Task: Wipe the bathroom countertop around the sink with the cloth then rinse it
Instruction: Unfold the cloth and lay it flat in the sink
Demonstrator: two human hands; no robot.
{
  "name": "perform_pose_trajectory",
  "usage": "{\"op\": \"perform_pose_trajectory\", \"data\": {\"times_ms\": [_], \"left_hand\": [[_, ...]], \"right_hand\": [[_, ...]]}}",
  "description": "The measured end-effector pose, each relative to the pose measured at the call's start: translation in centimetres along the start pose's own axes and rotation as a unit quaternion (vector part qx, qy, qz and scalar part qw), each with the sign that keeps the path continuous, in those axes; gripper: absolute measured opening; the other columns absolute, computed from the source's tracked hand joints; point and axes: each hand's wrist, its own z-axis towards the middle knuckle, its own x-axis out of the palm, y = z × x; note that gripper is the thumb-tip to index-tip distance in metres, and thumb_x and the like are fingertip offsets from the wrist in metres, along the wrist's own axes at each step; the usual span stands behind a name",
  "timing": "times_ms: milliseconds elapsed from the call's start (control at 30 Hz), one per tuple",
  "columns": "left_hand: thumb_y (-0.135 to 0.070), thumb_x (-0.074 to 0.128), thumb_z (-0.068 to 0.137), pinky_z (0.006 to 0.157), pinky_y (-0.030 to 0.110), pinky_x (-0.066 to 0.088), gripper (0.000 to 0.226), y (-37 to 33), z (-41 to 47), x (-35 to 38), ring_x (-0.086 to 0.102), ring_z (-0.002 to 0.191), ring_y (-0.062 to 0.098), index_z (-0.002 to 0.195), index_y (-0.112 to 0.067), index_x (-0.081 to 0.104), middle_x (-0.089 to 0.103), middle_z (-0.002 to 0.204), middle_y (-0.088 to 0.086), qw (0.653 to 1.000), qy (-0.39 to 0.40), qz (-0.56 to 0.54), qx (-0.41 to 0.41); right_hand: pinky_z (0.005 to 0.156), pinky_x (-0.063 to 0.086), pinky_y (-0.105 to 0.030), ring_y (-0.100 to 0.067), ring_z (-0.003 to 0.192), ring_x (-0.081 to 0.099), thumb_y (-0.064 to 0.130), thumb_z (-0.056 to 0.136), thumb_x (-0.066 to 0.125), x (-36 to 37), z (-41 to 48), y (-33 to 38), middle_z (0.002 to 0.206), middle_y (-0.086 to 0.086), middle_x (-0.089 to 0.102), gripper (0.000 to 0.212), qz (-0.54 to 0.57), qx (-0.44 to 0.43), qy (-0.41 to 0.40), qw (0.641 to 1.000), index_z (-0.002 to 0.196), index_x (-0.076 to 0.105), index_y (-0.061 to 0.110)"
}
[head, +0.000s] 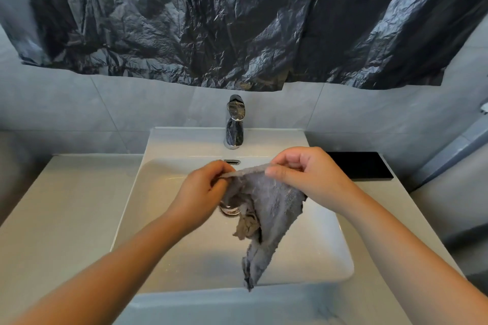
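Two hands, left hand (203, 187) and right hand (303, 171), fingers pinching grey cloth (266, 208) above sink (148, 192), chrome faucet (234, 124) behind, black tray (361, 165) right, black plastic sheet (237, 21) overhead

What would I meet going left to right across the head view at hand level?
Countertop → left hand → cloth, its top edge pinched by both hands, hanging over the sink → right hand → black tray near the wall.
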Motion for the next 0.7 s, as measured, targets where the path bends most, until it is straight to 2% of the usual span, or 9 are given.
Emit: {"op": "perform_pose_trajectory", "data": {"times_ms": [67,133,233,300,400,500,567,633,700], "left_hand": [[-0.009,0.053,0.091,0.055,0.009,0.045,0.023,-0.2,0.3,-1.9,0.062,0.07,-0.002,0.085,-0.026,0.068,0.068,0.076,-0.01,1.0,0.017,0.012,-0.007],[-0.015,0.061,0.089,0.059,0.006,0.044,0.018,-0.1,0.9,-3.6,0.062,0.071,-0.006,0.082,-0.026,0.072,0.071,0.074,-0.01,0.999,0.035,-0.002,-0.017],[-0.026,0.069,0.083,0.064,0.019,0.052,0.009,-0.2,1.8,-5.4,0.066,0.071,0.006,0.078,-0.029,0.075,0.073,0.075,-0.009,0.994,0.101,-0.002,-0.05],[-0.029,0.069,0.082,0.067,0.022,0.052,0.008,-0.2,2.2,-6.4,0.067,0.073,0.007,0.077,-0.03,0.075,0.073,0.075,-0.01,0.992,0.107,0.038,-0.056],[-0.027,0.067,0.084,0.065,0.02,0.05,0.01,-0.2,2.5,-7.4,0.065,0.074,0.009,0.078,-0.027,0.075,0.072,0.076,-0.009,0.993,0.087,0.036,-0.068],[-0.026,0.062,0.089,0.073,0.031,0.056,0.017,0.0,2.8,-7.8,0.067,0.077,0.02,0.082,-0.019,0.075,0.073,0.079,0.002,0.992,0.094,0.013,-0.085],[-0.023,0.061,0.089,0.077,0.036,0.058,0.017,0.2,3.2,-8.0,0.068,0.081,0.026,0.088,-0.011,0.073,0.073,0.085,0.012,0.99,0.079,-0.051,-0.103],[-0.022,0.064,0.088,0.071,0.034,0.057,0.016,0.6,3.4,-8.2,0.064,0.074,0.025,0.089,-0.008,0.072,0.07,0.081,0.016,0.987,0.044,-0.096,-0.123],[-0.027,0.066,0.086,0.066,0.033,0.054,0.017,1.4,3.6,-8.1,0.061,0.067,0.02,0.084,-0.011,0.073,0.069,0.075,0.014,0.987,-0.002,-0.094,-0.132]], "right_hand": [[0.071,0.053,-0.021,-0.004,0.075,0.066,0.032,0.074,0.079,-1.1,0.1,-0.8,0.076,0.007,0.071,0.014,-0.076,0.033,0.024,0.996,0.086,0.072,0.027],[0.072,0.053,-0.027,-0.006,0.074,0.065,0.031,0.075,0.078,-1.8,0.2,-1.8,0.075,0.007,0.069,0.016,-0.184,0.051,0.05,0.98,0.088,0.072,0.026],[0.059,0.049,-0.031,-0.013,0.061,0.058,0.034,0.083,0.069,-2.1,0.0,-3.2,0.062,0.002,0.062,0.017,-0.271,0.034,0.061,0.96,0.072,0.069,0.021],[0.056,0.044,-0.029,-0.008,0.058,0.055,0.034,0.086,0.065,-2.3,-0.3,-4.3,0.059,0.008,0.061,0.019,-0.297,0.023,0.051,0.953,0.071,0.068,0.023],[0.062,0.047,-0.029,-0.005,0.067,0.057,0.029,0.091,0.058,-2.6,-0.3,-5.4,0.071,0.01,0.064,0.016,-0.265,0.012,0.001,0.964,0.077,0.065,0.027],[0.061,0.04,-0.022,-0.008,0.068,0.054,0.026,0.096,0.049,-2.0,0.5,-5.3,0.071,0.007,0.058,0.021,-0.199,0.001,-0.079,0.977,0.077,0.055,0.022],[0.057,0.035,-0.018,-0.006,0.062,0.048,0.026,0.097,0.047,-1.6,0.8,-5.0,0.065,0.006,0.052,0.024,-0.178,-0.016,-0.122,0.976,0.075,0.051,0.018],[0.055,0.035,-0.016,-0.004,0.058,0.048,0.027,0.096,0.05,-1.5,0.9,-4.7,0.061,0.007,0.052,0.024,-0.165,-0.035,-0.135,0.976,0.073,0.053,0.019],[0.058,0.039,-0.013,-0.001,0.063,0.054,0.029,0.093,0.056,-1.7,1.0,-4.5,0.067,0.009,0.06,0.016,-0.161,-0.046,-0.117,0.979,0.078,0.061,0.024]]}}
